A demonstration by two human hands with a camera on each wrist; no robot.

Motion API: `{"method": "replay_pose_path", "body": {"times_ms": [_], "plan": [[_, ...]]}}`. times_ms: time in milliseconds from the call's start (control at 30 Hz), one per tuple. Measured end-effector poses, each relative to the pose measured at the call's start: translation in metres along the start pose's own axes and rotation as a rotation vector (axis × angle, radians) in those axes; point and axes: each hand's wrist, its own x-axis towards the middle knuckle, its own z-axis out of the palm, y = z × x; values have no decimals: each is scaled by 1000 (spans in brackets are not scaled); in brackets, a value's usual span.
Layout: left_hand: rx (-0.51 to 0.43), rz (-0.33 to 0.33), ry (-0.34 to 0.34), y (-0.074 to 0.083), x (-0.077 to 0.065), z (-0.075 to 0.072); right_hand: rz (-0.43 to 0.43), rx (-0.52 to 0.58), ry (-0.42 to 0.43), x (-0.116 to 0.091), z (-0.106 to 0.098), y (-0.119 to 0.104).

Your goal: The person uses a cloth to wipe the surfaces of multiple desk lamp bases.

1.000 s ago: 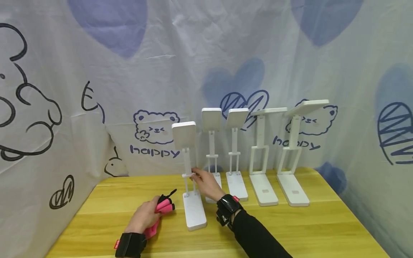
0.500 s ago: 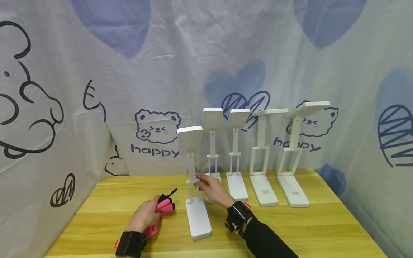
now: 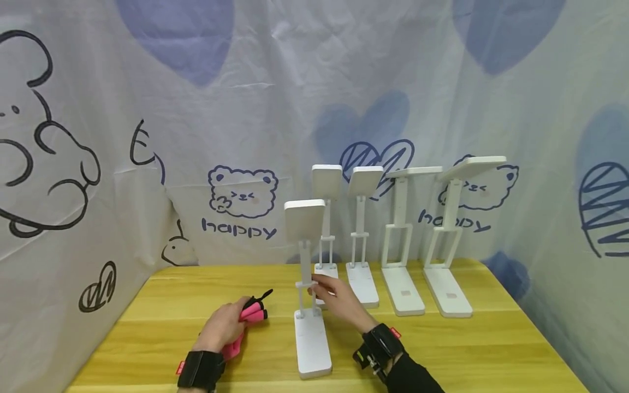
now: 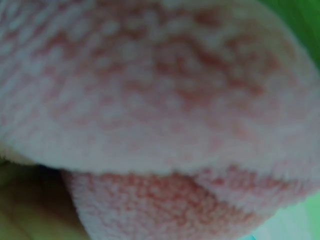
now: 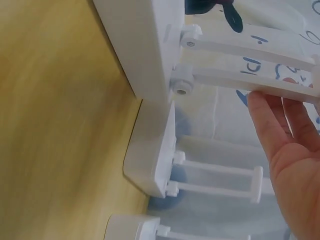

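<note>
In the head view, a white folding desk lamp (image 3: pixel 313 344) stands upright at the front middle of the table. My right hand (image 3: pixel 341 303) grips its post at the crossbar, from the right side. Up close in the right wrist view, the fingertips (image 5: pixel 260 107) lie against one of the thin struts above the base (image 5: pixel 145 45). To the left, my left hand (image 3: pixel 223 327) holds a bunched pink cloth (image 3: pixel 233 348) with black ends and a short black loop. Fluffy pink pile of this cloth (image 4: pixel 150 100) fills the left wrist view, blurred.
Several more white lamps stand in a row at the back right: two with upright heads (image 3: pixel 326 183) (image 3: pixel 366 182), and two with heads tilted flat, one lamp base (image 3: pixel 403 292) beside another base (image 3: pixel 448 293). A printed curtain (image 3: pixel 275 109) hangs behind the wooden table (image 3: pixel 187 295).
My right hand has brought the front lamp rightward and nearer to me, from beside the row to in front of the leftmost back lamp. The left hand with the cloth has stayed put.
</note>
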Motion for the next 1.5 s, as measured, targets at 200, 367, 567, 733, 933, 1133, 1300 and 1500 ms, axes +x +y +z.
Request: {"method": "replay_pose_path", "body": {"times_ms": [200, 367, 567, 733, 933, 1133, 1300, 1500], "plan": [[2, 14, -12, 2, 1, 0, 12, -42, 49, -14, -8, 0], [-12, 17, -26, 4, 2, 0, 8, -64, 79, -21, -13, 2], [-66, 34, -63, 13, 2, 2, 25, -70, 62, -23, -22, 7], [-67, 54, -70, 20, 0, 5, 60, -60, 70, -29, -27, -2], [-44, 123, -42, 28, -1, 7, 62, -50, 61, -29, -32, 7], [-49, 251, 0, 39, -2, 8, 44, 2, 43, -30, -33, 9], [-37, 342, 79, 54, -3, 11, 39, 7, 62, -29, -36, 12], [35, 417, 110, 69, -6, 13, 69, 64, 59, -28, -37, 13]]}}
